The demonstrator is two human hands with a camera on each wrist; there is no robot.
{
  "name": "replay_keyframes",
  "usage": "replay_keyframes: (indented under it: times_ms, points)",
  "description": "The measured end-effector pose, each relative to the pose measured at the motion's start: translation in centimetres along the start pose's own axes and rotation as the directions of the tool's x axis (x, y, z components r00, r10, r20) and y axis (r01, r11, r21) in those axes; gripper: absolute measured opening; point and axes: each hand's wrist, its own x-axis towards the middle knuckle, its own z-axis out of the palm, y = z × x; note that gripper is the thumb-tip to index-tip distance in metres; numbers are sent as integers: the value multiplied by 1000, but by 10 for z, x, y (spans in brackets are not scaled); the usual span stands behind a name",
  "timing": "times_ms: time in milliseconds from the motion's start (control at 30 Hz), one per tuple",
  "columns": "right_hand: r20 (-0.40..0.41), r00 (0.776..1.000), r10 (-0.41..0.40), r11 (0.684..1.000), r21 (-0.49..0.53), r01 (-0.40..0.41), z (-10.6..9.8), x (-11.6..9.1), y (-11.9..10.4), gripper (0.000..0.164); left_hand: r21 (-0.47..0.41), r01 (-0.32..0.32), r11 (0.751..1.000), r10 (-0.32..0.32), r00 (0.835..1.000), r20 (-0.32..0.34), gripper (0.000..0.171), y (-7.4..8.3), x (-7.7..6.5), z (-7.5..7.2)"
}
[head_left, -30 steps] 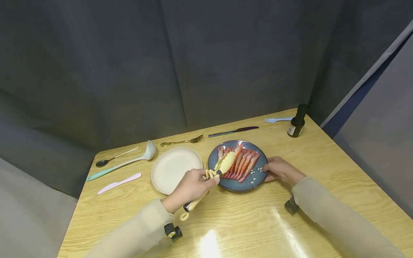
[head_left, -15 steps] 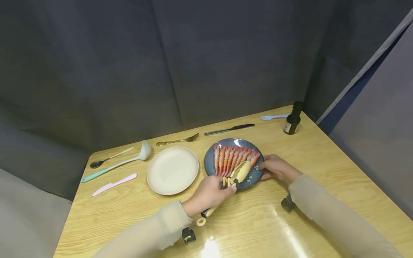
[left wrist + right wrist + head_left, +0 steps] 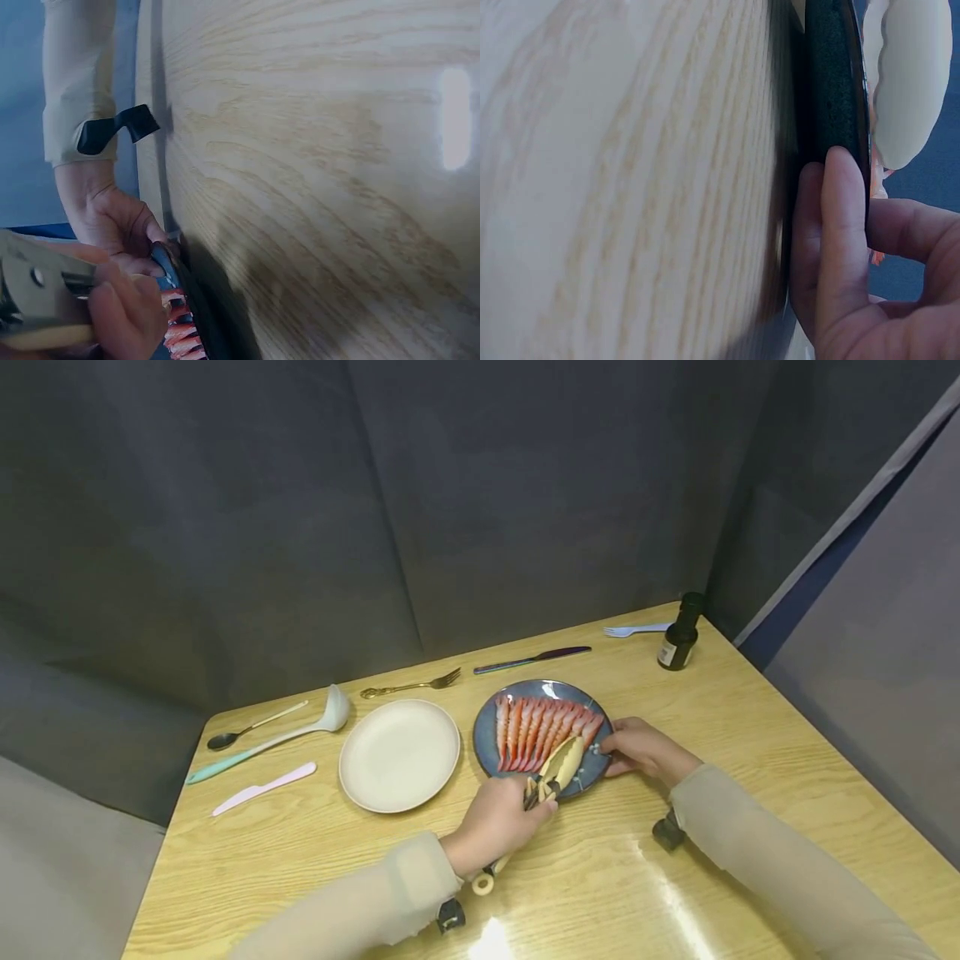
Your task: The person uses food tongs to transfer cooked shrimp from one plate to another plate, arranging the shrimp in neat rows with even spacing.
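Observation:
My left hand (image 3: pixel 495 822) grips a pair of cream and black food tongs (image 3: pixel 564 764) with a ring at the handle end. Their broad heads hang over the front right of a dark blue plate (image 3: pixel 484 737), beside the right end of a row of several red shrimp (image 3: pixel 528 731). Whether the heads touch a shrimp I cannot tell. At the plate's right rim, my right hand (image 3: pixel 636 747) pinches the edge; the right wrist view shows fingers (image 3: pixel 844 217) beneath it and one tong head (image 3: pixel 915 82) above.
Left of the blue plate lies a cream plate (image 3: pixel 401 756). Further left are a ladle (image 3: pixel 288 739), a black spoon (image 3: pixel 247 731) and a pink knife (image 3: pixel 266 787). Along the back sit a gold fork (image 3: pixel 412 687), a dark knife (image 3: pixel 532 660), a blue fork (image 3: pixel 636 630) and a dark bottle (image 3: pixel 678 639).
My left hand has moved right and toward me with the tongs, whose heads left the middle of the shrimp row for its right end. My right hand stays on the plate rim.

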Motion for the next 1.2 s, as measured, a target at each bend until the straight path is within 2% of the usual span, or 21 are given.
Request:
replay_keyframes:
  times_ms: [267, 400, 600, 800, 900, 1000, 1067, 1200]
  points:
    - [4, 1000, 0, 1000, -9, 0, -1, 0, 0, 44, 114, -52, 992, 57, 998, -36, 31, 2, -1, 5]
    - [0, 1000, 1, 1000, -15, -1, -1, 0, -1, 44, 170, -43, 984, 47, 999, -21, 34, 5, 0, 7]
    - [6, 1000, 5, 1000, -20, -5, 0, 0, -2, 43, 182, -24, 983, 24, 1000, -1, 47, 6, -1, 6]
    - [8, 1000, 13, 1000, -25, -13, 1, 2, -3, 45, 170, -32, 985, 34, 999, -5, 46, -3, -8, 1]
    - [12, 1000, 12, 999, -32, -12, 3, 4, -4, 44, 160, -26, 987, 30, 999, -24, 47, -9, -16, -8]
    - [16, 1000, 22, 999, -37, -21, 3, 7, -5, 44, 152, -56, 987, 68, 995, -74, 55, -22, -24, -24]
    - [22, 999, 29, 999, -46, -28, 1, 8, -7, 44, 163, -88, 983, 108, 987, -120, 61, -34, -32, -37]
    - [6, 1000, 24, 995, -96, -24, -8, 9, -11, 43, 133, -149, 980, 169, 973, -159, 74, -69, -52, -71]
